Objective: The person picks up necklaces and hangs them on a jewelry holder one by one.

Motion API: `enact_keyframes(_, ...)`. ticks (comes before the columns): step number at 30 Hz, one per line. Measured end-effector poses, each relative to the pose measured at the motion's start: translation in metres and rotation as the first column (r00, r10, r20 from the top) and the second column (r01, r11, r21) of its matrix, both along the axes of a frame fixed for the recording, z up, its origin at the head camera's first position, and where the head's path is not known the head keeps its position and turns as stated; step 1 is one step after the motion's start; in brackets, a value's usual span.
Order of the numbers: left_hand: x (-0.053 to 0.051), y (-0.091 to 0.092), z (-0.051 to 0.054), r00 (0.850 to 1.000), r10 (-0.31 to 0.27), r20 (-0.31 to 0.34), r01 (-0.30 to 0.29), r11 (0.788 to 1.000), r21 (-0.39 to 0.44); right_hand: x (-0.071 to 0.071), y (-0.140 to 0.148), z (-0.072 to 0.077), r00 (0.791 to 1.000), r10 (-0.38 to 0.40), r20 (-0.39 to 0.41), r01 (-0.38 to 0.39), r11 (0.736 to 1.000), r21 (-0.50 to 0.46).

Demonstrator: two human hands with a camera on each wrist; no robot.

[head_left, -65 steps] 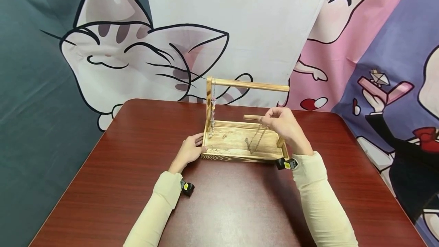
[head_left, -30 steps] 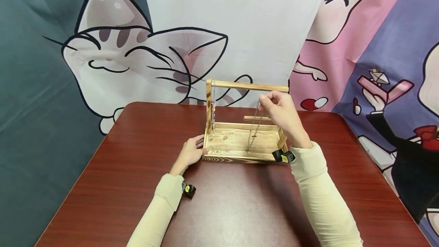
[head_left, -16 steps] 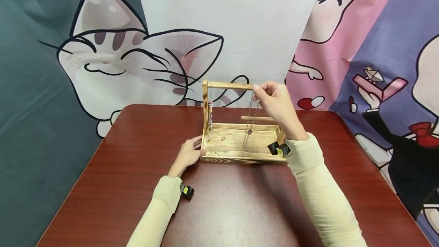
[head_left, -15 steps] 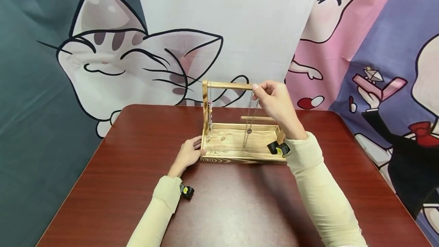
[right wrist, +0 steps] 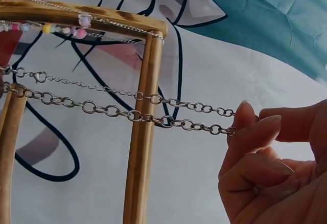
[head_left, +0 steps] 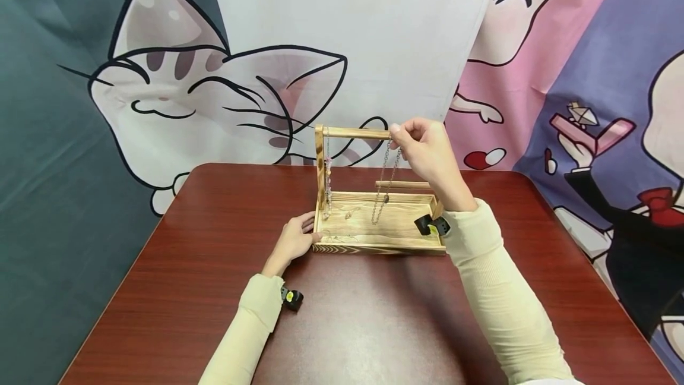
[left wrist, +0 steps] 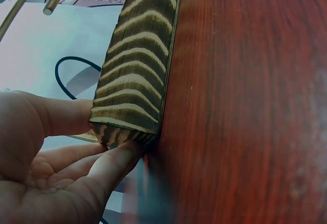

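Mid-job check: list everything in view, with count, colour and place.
Table: one, reddish brown, foreground
Backdrop: count unclear, multicoloured cartoon print, behind table
Tray: one, pale wood with dark grain, on table
Tall post: one, wood, tray's left end
Short post: one, wood, tray's right end
Upper bar: one, wood, at tall post's top
Lower bar: one, wood, below upper bar
Beaded necklace: apparently one, pastel, hanging beside tall post
Small jewellery: several pieces, gold-looking, inside tray
Chain necklace: one, silver, hanging over tray
Wrist cameras: two, black, at the wrists
Sleeves: two, cream, on forearms
Left grip: one, bare, holding tray's left end
Right grip: one, bare, pinching chain necklace
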State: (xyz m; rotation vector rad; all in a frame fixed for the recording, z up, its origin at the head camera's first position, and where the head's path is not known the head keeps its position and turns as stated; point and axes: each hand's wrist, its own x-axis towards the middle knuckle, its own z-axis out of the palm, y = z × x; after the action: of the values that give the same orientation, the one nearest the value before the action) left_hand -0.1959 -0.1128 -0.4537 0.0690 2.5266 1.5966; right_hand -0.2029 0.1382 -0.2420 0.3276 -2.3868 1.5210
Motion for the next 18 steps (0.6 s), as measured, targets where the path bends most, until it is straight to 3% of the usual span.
enact_keyframes(7, -0.0006, -0.0005, -0.0025, 1.000, 0.003, -0.002, -0.003, 1.000, -0.001, -0.0006, -0.0021, 0.0036, 1.000, -0.010, 0.002, 0.010, 0.997, 0.075)
enact_keyframes(18, -0.0017, -0.0004, -0.0018, 1.000, -0.007, -0.001, 0.007, 1.000, 0.008, -0.0026, -0.0029, 0.0070, 0.994, -0.022, -0.103, 0.043, 0.978, 0.206)
